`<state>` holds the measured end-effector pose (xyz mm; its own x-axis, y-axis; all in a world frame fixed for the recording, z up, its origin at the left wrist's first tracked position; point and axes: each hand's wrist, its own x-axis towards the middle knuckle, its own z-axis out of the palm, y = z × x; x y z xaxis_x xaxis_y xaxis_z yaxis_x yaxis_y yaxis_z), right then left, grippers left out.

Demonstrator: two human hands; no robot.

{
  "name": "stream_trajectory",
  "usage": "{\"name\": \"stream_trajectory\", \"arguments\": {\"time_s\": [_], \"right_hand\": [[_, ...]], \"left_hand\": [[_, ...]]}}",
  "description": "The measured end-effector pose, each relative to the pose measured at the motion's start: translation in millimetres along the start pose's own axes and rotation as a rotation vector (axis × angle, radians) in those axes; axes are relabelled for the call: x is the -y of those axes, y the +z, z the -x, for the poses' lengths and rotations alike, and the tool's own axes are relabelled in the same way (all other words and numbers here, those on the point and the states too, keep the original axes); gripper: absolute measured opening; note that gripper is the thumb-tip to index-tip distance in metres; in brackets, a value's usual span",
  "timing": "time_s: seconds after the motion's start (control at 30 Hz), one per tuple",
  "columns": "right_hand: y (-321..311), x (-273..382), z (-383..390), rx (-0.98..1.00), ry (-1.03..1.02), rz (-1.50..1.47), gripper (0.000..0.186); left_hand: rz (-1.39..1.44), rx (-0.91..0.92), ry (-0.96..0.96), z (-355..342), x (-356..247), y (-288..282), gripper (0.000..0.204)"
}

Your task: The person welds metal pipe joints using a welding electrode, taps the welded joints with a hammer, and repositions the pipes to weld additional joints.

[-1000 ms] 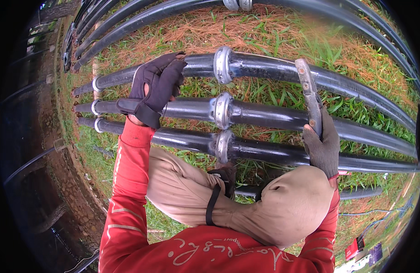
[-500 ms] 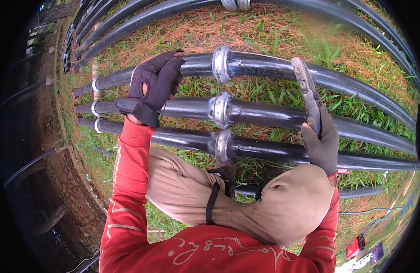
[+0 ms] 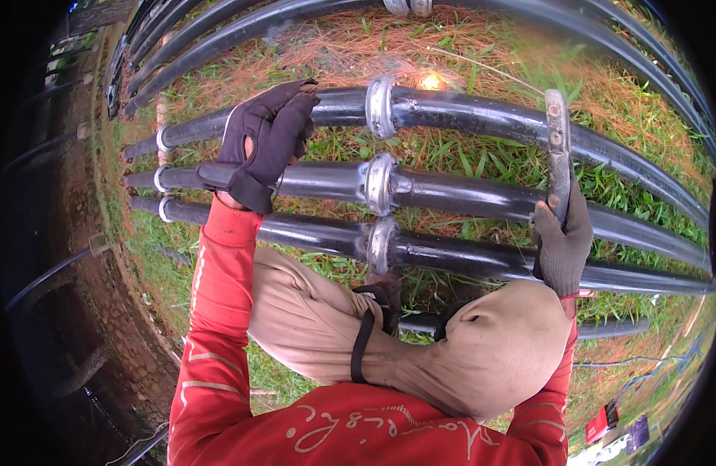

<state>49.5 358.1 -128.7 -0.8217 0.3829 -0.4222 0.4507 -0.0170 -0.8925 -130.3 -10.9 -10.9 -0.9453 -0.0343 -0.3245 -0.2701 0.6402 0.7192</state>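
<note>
My left hand (image 3: 261, 144), in a dark glove, curls its fingers over the farthest black pipe (image 3: 482, 111), left of that pipe's silver collar (image 3: 380, 106). My right hand (image 3: 566, 241), in a grey glove, grips a worn welding electrode holder (image 3: 558, 136) that stands across the far pipes. From the holder's far end a thin welding rod (image 3: 490, 66) slants up and left over the dry grass. A bright orange glow (image 3: 432, 81) shows at the far pipe's back edge, just right of the collar. Whether the rod's tip touches anything, I cannot tell.
Two more black pipes with collars, a middle one (image 3: 467, 191) and a near one (image 3: 459, 257), run parallel below my hands. Further black pipes (image 3: 241, 31) lie beyond. My bent knee (image 3: 505, 342) is close by the near pipe. A red box (image 3: 601, 423) sits at lower right, near a blue cable (image 3: 622, 362).
My right hand has moved a little to the right with the electrode holder. The rod now stands out beyond the pipe, and the orange glow has appeared. The left hand stays in place.
</note>
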Motion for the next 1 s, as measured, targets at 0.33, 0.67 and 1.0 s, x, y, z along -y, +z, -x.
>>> {"name": "stream_trajectory", "arguments": {"time_s": [0.33,0.67,1.0], "right_hand": [[5.5,-9.6,3.7,0.064,0.023,0.096,0.07],[7.1,0.5,4.0,0.101,0.002,0.208,0.07],[7.6,-3.9,1.7,0.119,-0.055,0.24,0.068]], "left_hand": [[-0.043,0.022,0.008,-1.1,-3.3,4.9,0.038],[-0.037,0.033,-0.042,-4.0,-0.4,3.7,0.039],[-0.031,0.045,-0.041,-3.6,0.2,3.8,0.037]]}}
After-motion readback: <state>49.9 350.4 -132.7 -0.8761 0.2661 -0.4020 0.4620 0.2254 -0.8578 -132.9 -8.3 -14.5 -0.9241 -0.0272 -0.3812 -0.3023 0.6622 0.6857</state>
